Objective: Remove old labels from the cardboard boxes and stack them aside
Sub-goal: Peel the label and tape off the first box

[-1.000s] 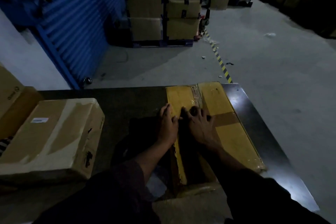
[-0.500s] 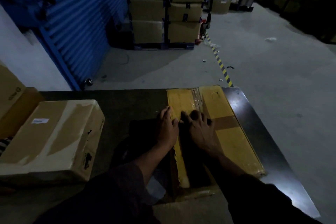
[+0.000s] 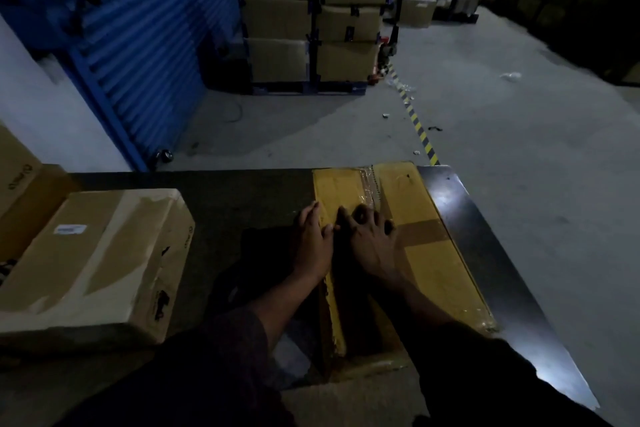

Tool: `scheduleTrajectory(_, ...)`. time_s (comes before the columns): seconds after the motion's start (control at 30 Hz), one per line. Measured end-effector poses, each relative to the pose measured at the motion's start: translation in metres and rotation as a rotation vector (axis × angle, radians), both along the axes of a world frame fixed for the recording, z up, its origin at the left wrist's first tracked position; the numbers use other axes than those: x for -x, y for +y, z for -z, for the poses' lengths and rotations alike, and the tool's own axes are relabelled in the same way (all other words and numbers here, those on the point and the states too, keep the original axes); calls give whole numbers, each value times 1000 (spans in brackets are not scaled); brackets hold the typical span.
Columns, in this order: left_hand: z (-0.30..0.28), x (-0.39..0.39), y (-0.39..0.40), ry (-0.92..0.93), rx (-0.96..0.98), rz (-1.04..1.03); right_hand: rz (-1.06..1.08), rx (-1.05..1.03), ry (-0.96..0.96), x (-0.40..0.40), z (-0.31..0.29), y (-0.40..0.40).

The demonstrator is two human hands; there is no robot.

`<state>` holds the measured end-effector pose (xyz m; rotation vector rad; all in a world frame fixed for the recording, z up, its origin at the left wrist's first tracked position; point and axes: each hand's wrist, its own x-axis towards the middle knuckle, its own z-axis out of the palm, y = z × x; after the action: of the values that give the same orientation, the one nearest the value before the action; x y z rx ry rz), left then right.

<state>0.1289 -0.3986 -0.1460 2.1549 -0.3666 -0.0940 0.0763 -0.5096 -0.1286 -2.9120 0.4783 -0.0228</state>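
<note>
Both my hands stay flat, fingers spread, holding nothing, on the yellow box (image 3: 426, 218): left hand (image 3: 311, 243), right hand (image 3: 374, 243). No change over the last second. I judge the peel not yet started.

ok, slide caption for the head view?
Both hands rest on the yellow box; a labelled brown box sits left.

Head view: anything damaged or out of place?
Yes. The left box has torn, scuffed facing on its top and front. Litter lies scattered on the floor. The yellow box has wrinkled tape.
</note>
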Motion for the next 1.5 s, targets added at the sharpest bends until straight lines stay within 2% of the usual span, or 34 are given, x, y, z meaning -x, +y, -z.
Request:
scheduleTrajectory(0.1,0,2,0,-3,1,-1,-44,53,-54,19,3,7)
scheduleTrajectory(0.2,-2,2,-1,6,27,1,1,102,-79,15,5,-4)
scheduleTrajectory(0.33,-3,2,-1,-13,2,-4,96,27,-21,-8,6,-12)
scheduleTrajectory(0.43,-2,2,0,-17,3,-6,37,6,23,-5,0,-1)
scheduleTrajectory(0.53,1,1,-1,-12,24,0,-56,38,-11,13,-5,2)
scheduleTrajectory(0.77,1,1,0,-22,26,16,15,-3,24,-8,-5,-7)
scheduleTrajectory(0.93,1,1,0,-21,29,0,-78,-6,-9,12,4,-3)
scheduleTrajectory(1.13,0,0,-1,-28,-10,4,-60,-73,9,-4,-5,-4)
scheduleTrajectory(1.37,-1,0,-2,-23,-5,-1,-62,-24,-45,3,8,-6)
scheduleTrajectory(1.5,-2,0,0,-26,-30,3,-53,-34,22,-4,5,-3)
